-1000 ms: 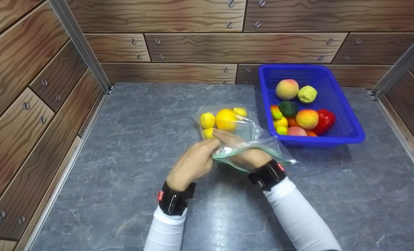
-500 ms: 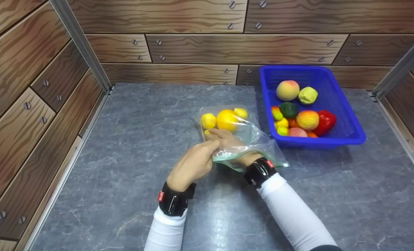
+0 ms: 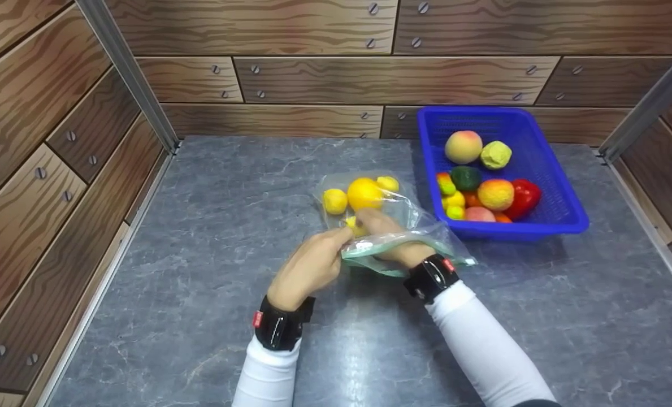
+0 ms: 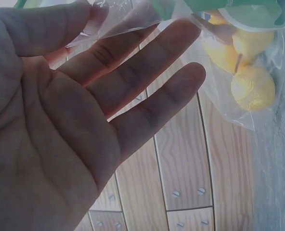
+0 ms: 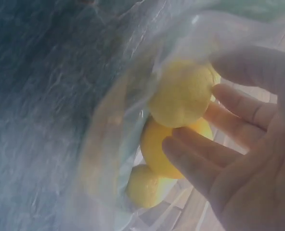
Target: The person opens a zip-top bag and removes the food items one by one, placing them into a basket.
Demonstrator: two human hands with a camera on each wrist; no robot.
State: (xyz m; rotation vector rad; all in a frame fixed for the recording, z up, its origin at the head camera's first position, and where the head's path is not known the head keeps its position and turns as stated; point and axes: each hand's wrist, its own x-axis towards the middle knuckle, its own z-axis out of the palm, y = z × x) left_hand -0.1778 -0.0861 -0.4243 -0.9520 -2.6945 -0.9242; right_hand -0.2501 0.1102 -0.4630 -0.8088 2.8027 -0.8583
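A clear zip bag with a green-edged mouth lies on the table, its opening toward me. Inside it are an orange and lemons: one at the left, one at the back, and a nearer lemon. My left hand pinches the left edge of the mouth with thumb and forefinger; its other fingers are extended in the left wrist view. My right hand is inside the bag. Its loosely extended fingers lie against or close beside the fruit; the nearer lemon is at the thumb and forefinger tips.
A blue plastic basket stands at the back right, close to the bag. It holds a peach, a red pepper, a dark green fruit and several others. Wood-patterned panels enclose the grey table.
My right hand reached further left over the nearer lemon, then drew back right. That lemon has shifted right and toward me. My left hand keeps its pinch on the bag.
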